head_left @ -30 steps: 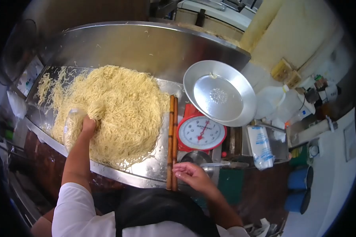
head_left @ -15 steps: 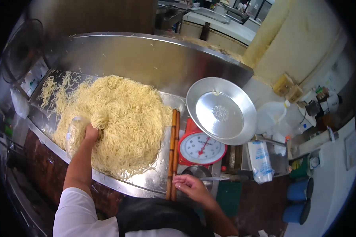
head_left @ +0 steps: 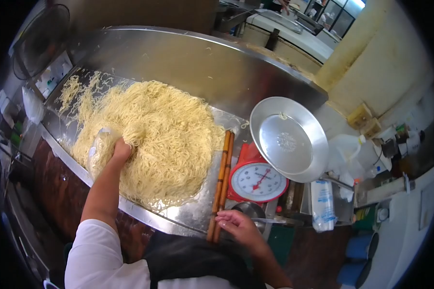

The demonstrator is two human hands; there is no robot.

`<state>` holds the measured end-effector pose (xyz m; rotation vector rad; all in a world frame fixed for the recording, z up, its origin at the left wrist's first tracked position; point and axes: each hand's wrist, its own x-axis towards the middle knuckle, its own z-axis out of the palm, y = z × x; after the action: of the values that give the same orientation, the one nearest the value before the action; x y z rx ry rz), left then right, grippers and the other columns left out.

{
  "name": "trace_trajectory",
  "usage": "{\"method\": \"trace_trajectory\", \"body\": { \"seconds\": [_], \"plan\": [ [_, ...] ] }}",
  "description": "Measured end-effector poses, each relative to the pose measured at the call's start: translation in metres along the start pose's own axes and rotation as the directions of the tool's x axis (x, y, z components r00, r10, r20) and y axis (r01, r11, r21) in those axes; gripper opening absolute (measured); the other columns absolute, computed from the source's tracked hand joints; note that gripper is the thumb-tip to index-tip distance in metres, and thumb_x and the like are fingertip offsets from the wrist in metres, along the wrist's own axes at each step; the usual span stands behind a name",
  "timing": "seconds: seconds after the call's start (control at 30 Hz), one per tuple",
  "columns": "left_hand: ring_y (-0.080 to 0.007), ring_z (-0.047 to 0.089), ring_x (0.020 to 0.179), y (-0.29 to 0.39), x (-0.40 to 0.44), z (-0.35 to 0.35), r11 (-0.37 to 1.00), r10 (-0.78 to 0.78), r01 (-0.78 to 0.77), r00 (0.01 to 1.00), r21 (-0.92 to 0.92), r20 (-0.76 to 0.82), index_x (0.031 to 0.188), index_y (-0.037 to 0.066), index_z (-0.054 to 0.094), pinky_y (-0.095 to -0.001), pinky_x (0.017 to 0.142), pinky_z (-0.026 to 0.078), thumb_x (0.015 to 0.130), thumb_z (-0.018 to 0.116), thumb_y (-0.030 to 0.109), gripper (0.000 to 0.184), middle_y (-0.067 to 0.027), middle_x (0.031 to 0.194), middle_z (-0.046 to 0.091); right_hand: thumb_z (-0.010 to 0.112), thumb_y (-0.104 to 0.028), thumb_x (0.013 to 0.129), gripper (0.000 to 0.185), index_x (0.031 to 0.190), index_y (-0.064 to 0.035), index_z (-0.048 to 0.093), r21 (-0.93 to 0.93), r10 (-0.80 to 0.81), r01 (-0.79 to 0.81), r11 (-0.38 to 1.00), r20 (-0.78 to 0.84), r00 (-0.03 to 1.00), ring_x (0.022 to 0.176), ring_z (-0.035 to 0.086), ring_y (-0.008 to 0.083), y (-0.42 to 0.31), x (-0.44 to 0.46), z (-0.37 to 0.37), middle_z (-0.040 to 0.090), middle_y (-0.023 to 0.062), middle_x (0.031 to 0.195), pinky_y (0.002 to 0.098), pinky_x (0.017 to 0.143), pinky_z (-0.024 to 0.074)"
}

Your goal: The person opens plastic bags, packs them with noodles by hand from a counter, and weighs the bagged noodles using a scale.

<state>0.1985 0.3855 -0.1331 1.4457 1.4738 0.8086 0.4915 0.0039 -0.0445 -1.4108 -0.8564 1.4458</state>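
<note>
A large heap of pale yellow noodles lies on the stainless steel table. My left hand is closed on a clump of noodles at the heap's near left side, its fingertips partly hidden by strands. Just left of that hand is a clear plastic bag with noodles in it. Two bamboo sticks lie side by side right of the heap. My right hand hovers at their near end, fingers loosely bent and apart, with nothing visible in it. Whether it touches the sticks I cannot tell.
Right of the sticks stands a red dial scale with a wide metal pan. A metal bowl sits below it. Farther right are a packet of plastic bags and a translucent jug. A raised steel backsplash borders the table.
The camera view has turned, so the whole scene sits farther right in the picture. My left hand stays in the noodles and my right hand stays by the sticks.
</note>
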Motion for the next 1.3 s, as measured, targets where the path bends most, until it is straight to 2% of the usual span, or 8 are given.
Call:
{"method": "trace_trajectory", "body": {
  "seconds": [0.33,0.53,0.73,1.07,1.17,1.23,1.27,1.3],
  "plan": [
    [-0.0206,0.058,0.101,0.017,-0.012,0.004,0.998,-0.047,0.047,0.999,-0.051,-0.002,0.117,0.001,0.060,-0.0334,0.087,0.043,0.089,0.056,0.018,0.033,-0.0107,0.109,0.065,0.061,-0.011,0.091,0.032,0.120,0.0004,0.055,-0.031,-0.008,0.010,0.999,0.065,0.998,0.097,0.059,0.0103,-0.005,0.008,0.004,0.062,0.0067,0.109,0.0248,0.086,0.0477],
    [-0.0210,0.058,0.099,0.024,-0.016,0.005,0.997,-0.080,0.079,0.996,-0.021,-0.038,0.116,0.002,0.060,-0.0331,0.087,0.043,0.088,0.053,0.012,0.031,-0.0099,0.107,0.065,0.061,-0.013,0.092,0.032,0.121,-0.0002,0.055,-0.030,-0.026,0.028,0.999,0.063,0.998,0.096,0.059,0.0105,0.003,0.005,0.003,0.062,0.0062,0.109,0.0251,0.085,0.0479],
    [-0.0209,0.058,0.097,-0.003,0.004,0.006,0.997,-0.026,0.025,1.000,-0.069,-0.014,0.116,0.002,0.060,-0.0322,0.086,0.043,0.084,0.049,0.003,0.034,-0.0088,0.105,0.065,0.062,-0.016,0.092,0.033,0.120,-0.0001,0.055,-0.053,-0.035,0.037,0.998,0.052,0.998,0.096,0.059,0.0114,0.013,0.003,0.001,0.063,0.0066,0.109,0.0264,0.086,0.0479],
    [-0.0219,0.058,0.099,-0.022,0.017,0.002,0.999,-0.020,0.020,1.000,-0.029,0.012,0.117,0.002,0.059,-0.0326,0.087,0.043,0.087,0.049,0.008,0.032,-0.0098,0.106,0.065,0.062,-0.015,0.091,0.033,0.120,0.0006,0.055,0.022,-0.035,0.034,0.999,0.084,0.996,0.096,0.058,0.0103,0.002,0.025,0.020,0.063,0.0067,0.108,0.0252,0.085,0.0478],
    [-0.0227,0.059,0.097,-0.008,0.006,0.000,0.995,0.063,-0.054,0.993,-0.086,0.101,0.116,0.002,0.060,-0.0343,0.085,0.045,0.084,0.052,0.008,0.033,-0.0104,0.105,0.065,0.063,-0.015,0.091,0.033,0.119,-0.0002,0.055,0.011,-0.023,0.022,1.000,0.135,0.991,0.094,0.058,0.0100,0.000,0.043,0.035,0.063,0.0065,0.107,0.0252,0.083,0.0482],
    [-0.0251,0.058,0.099,0.033,-0.018,-0.006,0.980,-0.169,0.160,0.983,0.119,0.071,0.122,0.003,0.054,-0.0358,0.086,0.044,0.074,0.054,0.002,0.047,-0.0117,0.108,0.063,0.063,-0.015,0.090,0.033,0.119,-0.0008,0.056,-0.030,0.013,-0.010,0.999,0.116,0.993,0.094,0.058,0.0098,-0.012,0.053,0.050,0.063,0.0063,0.107,0.0252,0.083,0.0483],
    [-0.0261,0.059,0.097,-0.018,0.007,-0.002,0.998,-0.018,0.022,0.998,-0.060,0.065,0.121,0.002,0.053,-0.0370,0.084,0.046,0.075,0.056,0.006,0.047,-0.0118,0.108,0.063,0.064,-0.015,0.090,0.033,0.119,-0.0011,0.056,-0.043,0.034,-0.029,0.999,0.117,0.993,0.094,0.058,0.0098,-0.017,0.059,0.060,0.063,0.0062,0.106,0.0252,0.083,0.0484],
    [-0.0252,0.061,0.090,-0.002,-0.004,-0.002,1.000,0.007,-0.007,1.000,-0.014,0.022,0.113,0.003,0.058,-0.0381,0.081,0.048,0.077,0.056,0.005,0.036,-0.0129,0.099,0.065,0.064,-0.012,0.090,0.032,0.119,-0.0012,0.056,-0.054,0.016,-0.010,0.998,0.111,0.994,0.096,0.058,0.0106,-0.021,0.066,0.071,0.063,0.0065,0.107,0.0258,0.083,0.0485]
  ]
}}
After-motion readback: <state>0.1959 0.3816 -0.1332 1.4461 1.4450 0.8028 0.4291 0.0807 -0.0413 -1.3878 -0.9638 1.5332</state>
